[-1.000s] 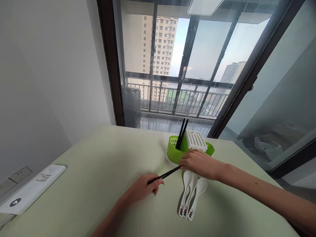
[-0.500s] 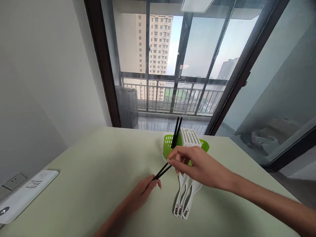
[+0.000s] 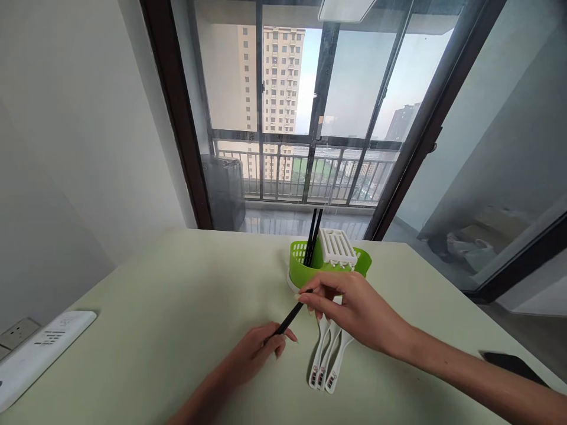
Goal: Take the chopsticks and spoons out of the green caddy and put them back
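Observation:
A pair of black chopsticks [image 3: 290, 316] runs slantwise above the pale green table [image 3: 177, 307]. My right hand [image 3: 349, 310] pinches their upper end, and my left hand [image 3: 257, 353] grips their lower end down on the table. Just behind stands a green cutlery holder [image 3: 305, 273] with a white slotted insert [image 3: 337, 248] and two more black chopsticks [image 3: 312, 235] upright in it. Three white spoons [image 3: 326, 361] lie side by side under my right wrist, handles toward me.
A white power strip [image 3: 39, 349] lies at the table's left edge, by a wall socket [image 3: 18, 333]. A dark phone [image 3: 509, 361] sits near the right edge. Behind the table is a glass sliding door [image 3: 319, 118] onto a balcony.
My right hand took hold of the chopsticks' far end and raised it off the table, so they now slant up more steeply. My left hand kept the near end. The view drifted right.

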Demonstrator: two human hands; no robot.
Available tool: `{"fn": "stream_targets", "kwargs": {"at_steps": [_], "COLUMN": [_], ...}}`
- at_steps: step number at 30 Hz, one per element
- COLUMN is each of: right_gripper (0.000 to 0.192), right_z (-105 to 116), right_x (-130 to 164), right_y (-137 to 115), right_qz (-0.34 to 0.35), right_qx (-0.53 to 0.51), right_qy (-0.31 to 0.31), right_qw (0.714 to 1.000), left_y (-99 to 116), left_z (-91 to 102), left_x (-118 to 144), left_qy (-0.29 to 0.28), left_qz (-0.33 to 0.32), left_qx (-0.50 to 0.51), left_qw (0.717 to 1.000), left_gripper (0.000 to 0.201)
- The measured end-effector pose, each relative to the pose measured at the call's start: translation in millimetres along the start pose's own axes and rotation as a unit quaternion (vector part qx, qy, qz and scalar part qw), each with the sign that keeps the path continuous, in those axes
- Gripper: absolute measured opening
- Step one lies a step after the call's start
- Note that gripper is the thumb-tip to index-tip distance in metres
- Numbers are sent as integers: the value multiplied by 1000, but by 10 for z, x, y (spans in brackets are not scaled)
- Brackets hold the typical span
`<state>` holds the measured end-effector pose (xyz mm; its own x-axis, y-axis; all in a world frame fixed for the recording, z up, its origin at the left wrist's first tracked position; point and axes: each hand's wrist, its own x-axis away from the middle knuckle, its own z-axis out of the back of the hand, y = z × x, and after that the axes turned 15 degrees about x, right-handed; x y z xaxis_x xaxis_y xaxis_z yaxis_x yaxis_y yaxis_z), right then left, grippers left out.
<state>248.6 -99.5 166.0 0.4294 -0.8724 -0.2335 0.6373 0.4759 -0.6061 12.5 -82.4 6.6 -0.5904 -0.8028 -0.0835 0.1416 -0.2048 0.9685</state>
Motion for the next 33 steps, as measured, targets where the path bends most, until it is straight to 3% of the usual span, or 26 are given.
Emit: {"fn": "stream_targets", "kwargs": {"at_steps": [5, 10, 12, 14, 16, 19, 22, 25, 33], "right_gripper": [26, 37, 39, 40, 41, 38, 36, 37, 43], "right_z": [-11, 24, 169, 414, 714, 1102, 1266, 1234, 902], "right_x": [-21, -19, -5, 9, 9, -49, -206, -449, -1048], "right_y": [-33, -30, -41, -73, -133, -221, -183, 35, 665], "right_qz": [22, 17, 25, 25, 22, 22, 17, 1, 16], "right_qx": [27, 46, 66, 79, 112, 183, 223, 242, 255], "right_qy": [5, 4, 17, 51, 108, 204, 253, 227, 53], "right_qw": [999, 999, 997, 995, 988, 961, 941, 943, 965], "left_y": [-71, -71, -98, -156, -224, -286, -277, -247, -174], "left_z": [-18, -2, 8, 15, 14, -1, -7, 14, 48], "left_x": [-26, -29, -20, -14, -19, -48, -85, -107, -100], "left_qy": [-27, -32, -6, 39, 85, 129, 155, 176, 188], "left_qz": [-80, -90, -75, -53, -40, -36, -27, -21, -25], "left_qx": [-50, -81, -78, -64, -42, -13, 9, 26, -33], "left_qw": [995, 992, 994, 996, 995, 991, 988, 984, 981], "left_gripper": [42, 40, 29, 33, 44, 44, 40, 41, 41]}}
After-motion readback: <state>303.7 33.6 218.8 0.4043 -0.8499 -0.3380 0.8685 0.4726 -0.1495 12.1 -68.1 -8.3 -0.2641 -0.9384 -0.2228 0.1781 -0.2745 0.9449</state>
